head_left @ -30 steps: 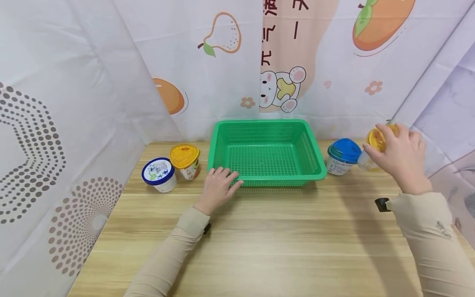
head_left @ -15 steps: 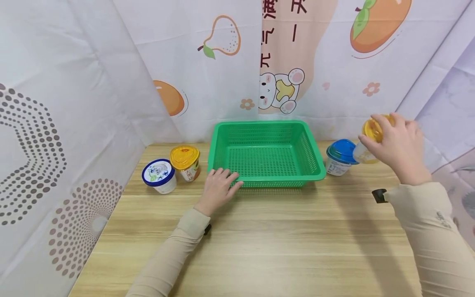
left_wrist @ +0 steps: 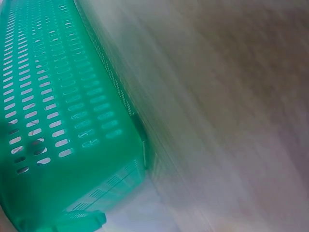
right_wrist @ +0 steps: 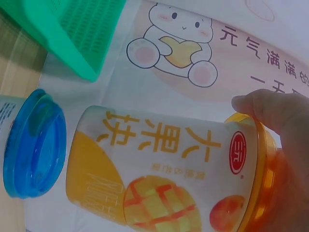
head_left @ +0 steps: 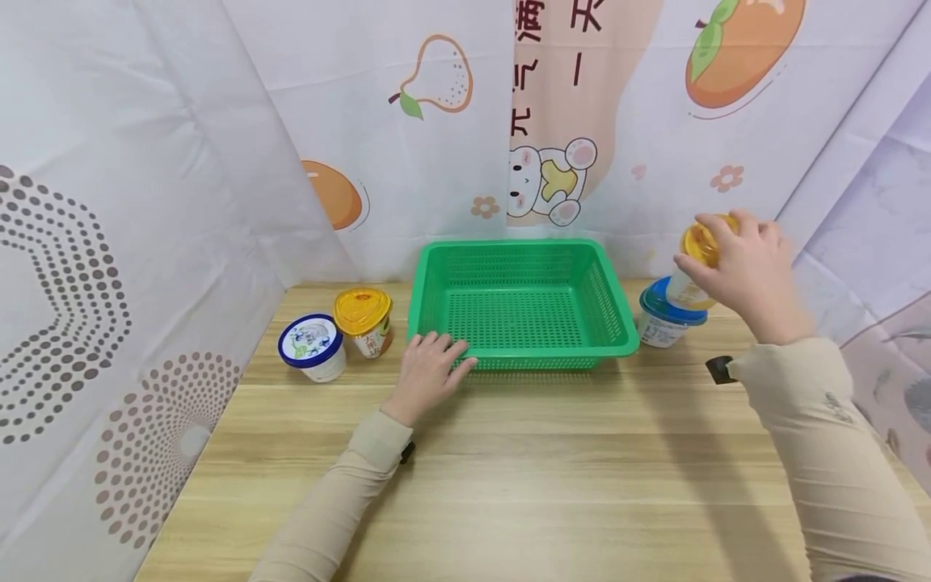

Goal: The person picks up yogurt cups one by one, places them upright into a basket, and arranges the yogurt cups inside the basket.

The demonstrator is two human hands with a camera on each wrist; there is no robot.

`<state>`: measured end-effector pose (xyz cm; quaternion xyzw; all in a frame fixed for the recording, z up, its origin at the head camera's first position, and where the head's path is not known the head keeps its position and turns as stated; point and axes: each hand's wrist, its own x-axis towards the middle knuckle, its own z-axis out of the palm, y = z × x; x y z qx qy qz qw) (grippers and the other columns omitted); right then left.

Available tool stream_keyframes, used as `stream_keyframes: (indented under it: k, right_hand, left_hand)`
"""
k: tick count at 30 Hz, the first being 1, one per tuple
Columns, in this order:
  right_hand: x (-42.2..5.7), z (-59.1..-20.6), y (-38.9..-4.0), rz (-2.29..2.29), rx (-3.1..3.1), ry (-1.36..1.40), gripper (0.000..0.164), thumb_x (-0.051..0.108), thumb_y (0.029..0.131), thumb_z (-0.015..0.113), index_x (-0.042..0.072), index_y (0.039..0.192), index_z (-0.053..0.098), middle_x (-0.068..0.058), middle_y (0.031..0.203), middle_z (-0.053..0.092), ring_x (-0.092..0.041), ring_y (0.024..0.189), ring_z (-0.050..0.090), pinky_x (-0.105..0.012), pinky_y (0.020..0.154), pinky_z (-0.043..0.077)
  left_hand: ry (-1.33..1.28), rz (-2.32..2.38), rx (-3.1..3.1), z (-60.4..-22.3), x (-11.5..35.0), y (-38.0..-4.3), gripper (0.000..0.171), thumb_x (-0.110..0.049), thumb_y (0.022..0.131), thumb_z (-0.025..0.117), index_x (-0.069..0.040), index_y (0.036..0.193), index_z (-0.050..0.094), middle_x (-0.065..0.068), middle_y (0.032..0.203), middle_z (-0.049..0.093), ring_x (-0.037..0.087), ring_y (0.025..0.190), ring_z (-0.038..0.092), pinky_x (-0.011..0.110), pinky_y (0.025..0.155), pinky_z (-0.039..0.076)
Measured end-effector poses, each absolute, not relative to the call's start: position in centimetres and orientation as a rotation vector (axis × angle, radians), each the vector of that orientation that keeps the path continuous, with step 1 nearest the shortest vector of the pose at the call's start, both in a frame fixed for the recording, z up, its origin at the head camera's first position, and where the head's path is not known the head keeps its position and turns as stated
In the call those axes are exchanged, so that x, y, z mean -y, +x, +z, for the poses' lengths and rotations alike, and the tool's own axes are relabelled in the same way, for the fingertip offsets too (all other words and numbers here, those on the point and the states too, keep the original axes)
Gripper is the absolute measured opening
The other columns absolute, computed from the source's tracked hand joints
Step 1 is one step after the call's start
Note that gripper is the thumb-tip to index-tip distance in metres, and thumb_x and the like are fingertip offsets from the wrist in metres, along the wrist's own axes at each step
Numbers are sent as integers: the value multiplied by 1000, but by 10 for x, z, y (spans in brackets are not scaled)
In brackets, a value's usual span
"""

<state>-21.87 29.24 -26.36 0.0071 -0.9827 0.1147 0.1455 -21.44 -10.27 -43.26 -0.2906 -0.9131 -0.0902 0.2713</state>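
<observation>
My right hand (head_left: 756,275) grips a yogurt cup (right_wrist: 159,164) by its yellow lid, fingers and thumb around the lid's edge. The cup is white and orange with mango printed on it, and it hangs raised off the table. Just beneath it, partly covered in the head view, stands a cup with a blue lid (head_left: 660,330). My left hand (head_left: 425,372) holds the front left rim of a green plastic basket (head_left: 538,353), fingers over the edge and thumb along the outside. Dark shapes show through the basket's slots (left_wrist: 46,140) in the left wrist view.
Left of the basket stand another yellow-lidded cup (head_left: 367,319) and a white tub with a blue-rimmed lid (head_left: 313,347). A printed curtain (head_left: 465,178) hangs right behind the basket. The wooden table (head_left: 538,469) extends toward me.
My right hand has carried the yellow-lidded cup left and upward, from beside the blue-lidded cup to above it. My left hand has stayed on the basket's rim.
</observation>
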Motion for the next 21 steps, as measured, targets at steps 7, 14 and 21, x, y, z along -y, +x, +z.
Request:
stream_keyframes:
  k: [7,14,21]
  right_hand:
    - [-280,-267,-228,308,2807,50,62,50,87,46,13,136,35,-32,135,28,-58,111,27,-64,85,21]
    - [-266,-270,-239,336,2803,83,61,50,87,45,13,135,36,-31,134,29,-56,112,27,-64,86,20]
    - [-254,-275,-246,332,2780,116,58,45,86,49,14,134,38,-30,134,30,-54,110,29,-63,86,22]
  left_hand:
    - [-788,-244,2441,-433,103,-215,29,-44,87,52,-19,97,64,1,81,63,19,71,54,32,63,34]
    - [-780,-239,2451,-434,104,-214,30,-45,87,51,-20,97,63,0,82,63,19,72,54,32,63,35]
    - [-780,-237,2411,-434,104,-214,28,-44,85,56,-20,95,64,0,81,63,19,72,55,32,63,34]
